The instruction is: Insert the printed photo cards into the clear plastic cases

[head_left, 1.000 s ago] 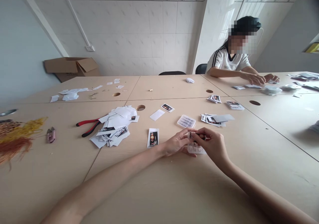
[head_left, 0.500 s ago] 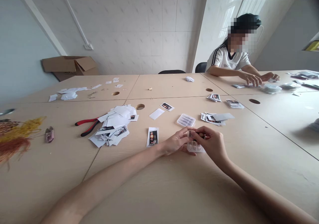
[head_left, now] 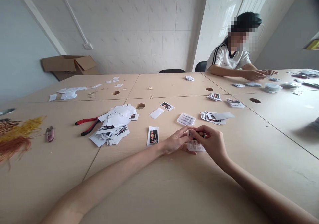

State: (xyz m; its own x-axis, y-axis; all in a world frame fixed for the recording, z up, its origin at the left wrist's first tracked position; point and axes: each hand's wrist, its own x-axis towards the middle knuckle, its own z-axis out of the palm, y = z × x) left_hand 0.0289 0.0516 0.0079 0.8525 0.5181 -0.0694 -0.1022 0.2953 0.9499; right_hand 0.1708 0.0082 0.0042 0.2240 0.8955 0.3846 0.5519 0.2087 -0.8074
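A small clear plastic case [head_left: 196, 146] with slots and slim contents is held just above the table. My left hand [head_left: 177, 140] is closed around its left side, thumb on top and fingers beneath. At the far end of the case, my right hand [head_left: 214, 140] pinches a black printed card [head_left: 197, 134], which lies against the case; the fingers partly cover it. Beyond my hands lies another clear case [head_left: 186, 119] with dark slim items inside. To the left, a printed card in a sleeve [head_left: 153, 136] rests flat near my left wrist.
A heap of white and printed cards [head_left: 117, 126] partly covers red-handled pliers [head_left: 87, 125]. Pink clippers [head_left: 50, 134] and coloured threads [head_left: 22, 134] lie far left. Card stacks [head_left: 213, 97] and a cased set [head_left: 235, 103] are at right. A co-worker [head_left: 229, 59] sits across the table.
My right fingers have shifted slightly on the card, showing more of its print. The co-worker's hands have drawn together, away from the small stacks on the table.
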